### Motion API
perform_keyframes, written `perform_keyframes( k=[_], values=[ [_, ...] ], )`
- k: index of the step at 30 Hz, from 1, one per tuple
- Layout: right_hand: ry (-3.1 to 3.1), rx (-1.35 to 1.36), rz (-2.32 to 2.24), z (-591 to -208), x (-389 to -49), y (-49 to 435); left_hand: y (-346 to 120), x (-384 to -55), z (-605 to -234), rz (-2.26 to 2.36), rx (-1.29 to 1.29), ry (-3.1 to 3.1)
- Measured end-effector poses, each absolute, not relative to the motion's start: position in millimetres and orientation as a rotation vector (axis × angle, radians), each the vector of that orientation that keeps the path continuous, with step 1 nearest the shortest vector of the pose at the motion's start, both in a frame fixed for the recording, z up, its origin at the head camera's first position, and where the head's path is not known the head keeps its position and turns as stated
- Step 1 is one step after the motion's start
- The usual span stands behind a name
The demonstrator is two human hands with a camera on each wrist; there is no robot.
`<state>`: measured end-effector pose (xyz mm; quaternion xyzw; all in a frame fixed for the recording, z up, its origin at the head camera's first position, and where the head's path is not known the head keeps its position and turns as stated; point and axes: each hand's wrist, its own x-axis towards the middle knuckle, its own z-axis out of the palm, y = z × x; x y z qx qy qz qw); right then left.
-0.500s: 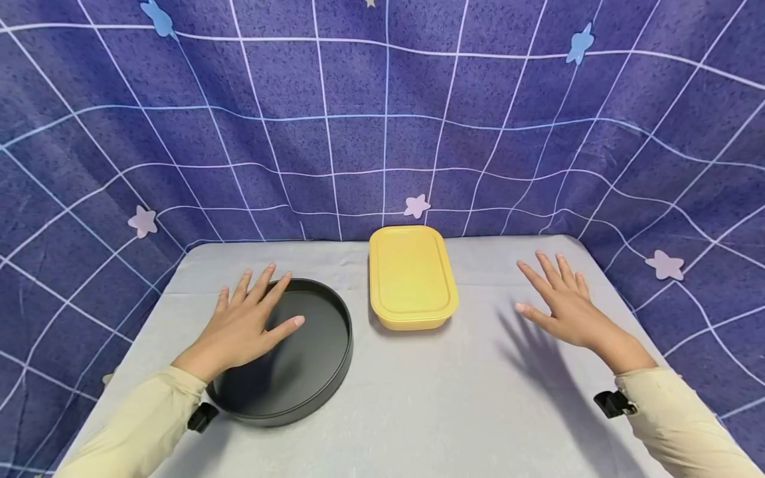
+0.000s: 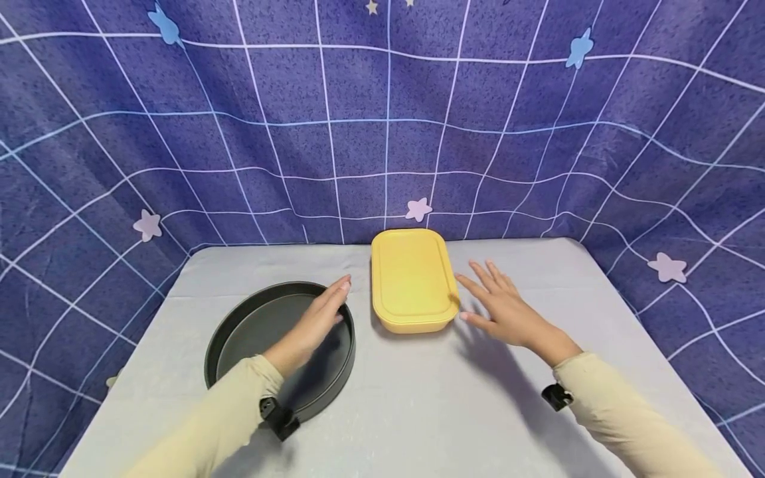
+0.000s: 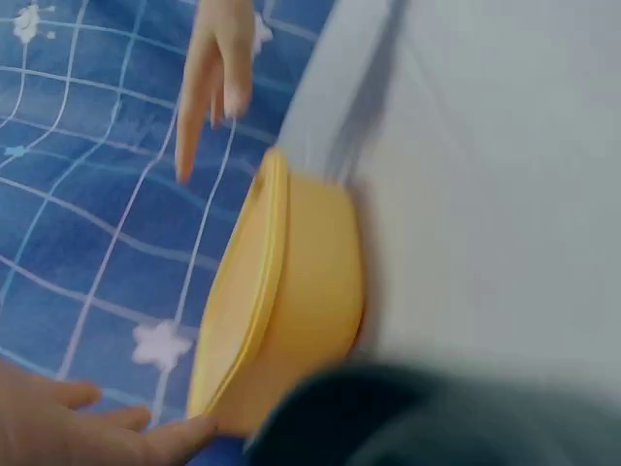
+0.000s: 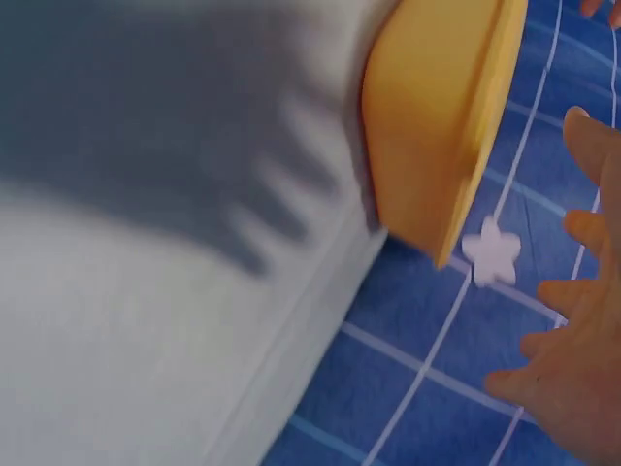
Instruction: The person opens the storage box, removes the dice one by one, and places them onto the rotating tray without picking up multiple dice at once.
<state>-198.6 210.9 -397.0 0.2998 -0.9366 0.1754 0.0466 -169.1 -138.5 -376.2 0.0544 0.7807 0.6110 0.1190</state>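
Observation:
A yellow lidded food container (image 2: 415,279) sits at the back middle of the table, its lid on. My left hand (image 2: 312,326) hovers over the right part of a round black pan (image 2: 251,332), fingers straight and angled toward the container. On the other side, my right hand (image 2: 508,307) is held with fingers spread, its fingertips close to the container's right edge. Neither hand holds anything. In the left wrist view the container (image 3: 306,282) stands between both hands, and the dark pan rim (image 3: 340,408) blurs at the bottom. The right wrist view shows the container's side (image 4: 427,107) beside the right hand (image 4: 582,359).
A pale cloth covers the table (image 2: 430,411). Behind and along both sides hangs a blue curtain (image 2: 358,146) with a white grid and stars. Each wrist carries a small black camera mount, such as the left one (image 2: 277,418).
Both hands have moved inward toward the yellow container, the left going right across the pan and turning edge-on, the right going left. The container and pan stay in place.

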Motion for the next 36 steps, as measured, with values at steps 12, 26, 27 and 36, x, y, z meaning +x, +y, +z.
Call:
perform_keyframes(
  k=[12, 26, 27, 36],
  values=[
    [-2.688, 1.155, 0.622, -428.8, -214.3, 157.3, -83.8, -166.8, -408.8, 2.327, -0.262, 1.553],
    [-2.371, 1.319, 0.382, -441.0, -211.5, 148.1, -73.7, -166.6, -420.3, 2.441, -0.428, 1.418],
    [-2.366, 1.324, 0.378, -440.9, -211.3, 147.9, -73.1, -166.3, -420.1, 2.447, -0.44, 1.413],
    [-2.375, 1.35, 0.401, -437.6, -212.6, 148.3, -70.5, -164.7, -421.8, 2.485, -0.509, 1.383]
  ],
)
